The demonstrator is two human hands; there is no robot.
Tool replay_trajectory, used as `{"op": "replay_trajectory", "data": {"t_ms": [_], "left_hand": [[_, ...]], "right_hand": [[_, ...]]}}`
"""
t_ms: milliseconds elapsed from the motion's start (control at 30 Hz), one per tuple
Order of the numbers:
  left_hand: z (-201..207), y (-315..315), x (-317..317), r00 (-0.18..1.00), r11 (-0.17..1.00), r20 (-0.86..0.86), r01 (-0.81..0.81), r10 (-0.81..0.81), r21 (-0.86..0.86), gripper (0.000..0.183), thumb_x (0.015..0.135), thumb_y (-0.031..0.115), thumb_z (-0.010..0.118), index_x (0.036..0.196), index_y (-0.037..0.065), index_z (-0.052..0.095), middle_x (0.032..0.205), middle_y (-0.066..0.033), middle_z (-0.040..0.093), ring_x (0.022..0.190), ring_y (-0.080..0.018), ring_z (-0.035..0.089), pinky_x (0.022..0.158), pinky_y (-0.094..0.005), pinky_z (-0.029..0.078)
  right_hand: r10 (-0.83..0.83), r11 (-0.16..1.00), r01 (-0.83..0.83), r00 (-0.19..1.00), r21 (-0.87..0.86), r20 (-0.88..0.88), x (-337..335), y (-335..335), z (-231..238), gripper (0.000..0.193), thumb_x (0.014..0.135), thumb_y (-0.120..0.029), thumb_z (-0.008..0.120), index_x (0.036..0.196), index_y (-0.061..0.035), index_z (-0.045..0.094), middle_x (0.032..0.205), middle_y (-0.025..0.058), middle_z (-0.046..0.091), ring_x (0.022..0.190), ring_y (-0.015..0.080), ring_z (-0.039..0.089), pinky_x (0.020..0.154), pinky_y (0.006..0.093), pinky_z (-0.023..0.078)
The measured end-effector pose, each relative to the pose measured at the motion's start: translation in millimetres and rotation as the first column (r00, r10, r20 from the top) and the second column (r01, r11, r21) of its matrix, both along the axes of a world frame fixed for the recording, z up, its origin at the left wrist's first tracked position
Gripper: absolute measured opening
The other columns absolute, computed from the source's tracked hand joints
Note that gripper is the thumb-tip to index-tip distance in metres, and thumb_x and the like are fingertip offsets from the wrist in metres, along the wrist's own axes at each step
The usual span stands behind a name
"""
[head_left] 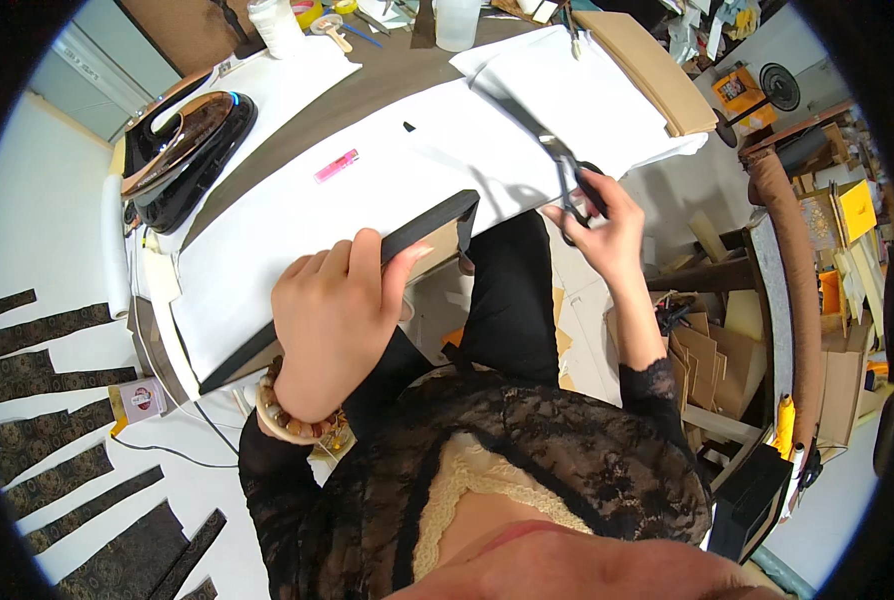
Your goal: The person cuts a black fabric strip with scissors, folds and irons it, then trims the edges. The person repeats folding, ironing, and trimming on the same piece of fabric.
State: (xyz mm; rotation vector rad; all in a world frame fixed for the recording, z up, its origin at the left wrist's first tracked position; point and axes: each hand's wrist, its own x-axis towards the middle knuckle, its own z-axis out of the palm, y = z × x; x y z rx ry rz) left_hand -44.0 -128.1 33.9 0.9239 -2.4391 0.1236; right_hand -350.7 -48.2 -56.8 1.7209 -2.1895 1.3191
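Observation:
My left hand (332, 320) grips a long flat black board (429, 222) held against the near edge of the white-covered table (297, 220); the thumb presses its side. A narrow black strip (465, 228) hangs from the board's right end. My right hand (607, 232) holds black-handled scissors (565, 172), blades pointing up and away over the white cloth, just right of that end. A bead bracelet sits on my left wrist.
A black and brown iron (187, 150) rests at the table's left end. A pink marker (336, 165) lies on the white cover. Dark patterned strips (57, 440) lie on the floor at left. Cardboard pieces (707, 360) and clutter fill the right side. Bottles (277, 25) stand at the far edge.

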Motion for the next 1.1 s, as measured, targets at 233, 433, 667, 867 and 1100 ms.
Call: {"op": "replay_trajectory", "data": {"t_ms": [233,433,667,867,1100], "left_hand": [[-11.4,20.8,28.5,0.999,0.976,0.032,0.005,-0.012,0.219,0.043,0.089,0.034,0.073,0.071,0.006,0.047,0.049,-0.0091,0.043,0.040,-0.0297,0.047,0.041,-0.0366,0.035],[31.5,40.2,52.2,0.983,0.871,0.069,0.116,-0.169,0.478,0.020,0.092,0.016,0.068,0.093,0.002,0.054,0.051,-0.0152,0.049,0.044,-0.0362,0.056,0.042,-0.0396,0.038],[59.4,60.7,49.9,0.940,0.580,-0.329,0.316,-0.086,0.751,0.023,0.084,0.003,0.068,0.101,0.002,0.054,0.047,-0.0013,0.047,0.038,-0.0072,0.045,0.041,-0.0258,0.026],[-5.9,27.6,20.2,0.757,0.527,-0.653,0.566,-0.029,0.634,0.009,0.090,0.010,0.061,0.090,0.001,0.059,0.057,0.0013,0.052,0.052,-0.0098,0.052,0.053,-0.0249,0.038],[-52.8,-0.2,-18.5,0.369,0.218,-0.925,0.899,0.085,0.379,0.036,0.095,0.014,0.042,0.083,-0.010,0.066,0.088,-0.0138,0.063,0.084,-0.0193,0.059,0.080,-0.0296,0.045]], "right_hand": [[0.408,0.898,-0.357,0.455,-0.258,0.791,43.2,34.5,-1.1,0.050,0.073,-0.004,0.085,0.111,-0.0049,0.053,0.109,0.0113,0.066,0.068,0.0056,0.052,0.065,0.0212,0.045],[0.622,0.692,-0.585,0.186,-0.423,0.761,97.6,4.5,18.1,0.058,0.071,0.000,0.088,0.103,-0.0103,0.040,0.122,0.0229,0.065,0.060,0.0017,0.044,0.055,0.0175,0.041],[0.630,0.711,-0.584,0.281,-0.392,0.724,136.6,-2.2,26.9,0.064,0.064,-0.012,0.095,0.102,-0.0081,0.044,0.101,0.0089,0.070,0.071,-0.0009,0.050,0.067,0.0171,0.046],[0.594,0.765,-0.519,0.341,-0.381,0.729,138.0,3.2,-6.7,0.058,0.070,-0.007,0.091,0.104,-0.0057,0.045,0.107,0.0142,0.069,0.094,0.0101,0.065,0.079,0.0233,0.052],[0.391,0.912,-0.352,0.602,-0.208,0.696,103.2,26.2,-5.2,0.042,0.076,-0.008,0.085,0.105,-0.0031,0.056,0.096,0.0007,0.067,0.072,0.0010,0.051,0.064,0.0173,0.040]]}}
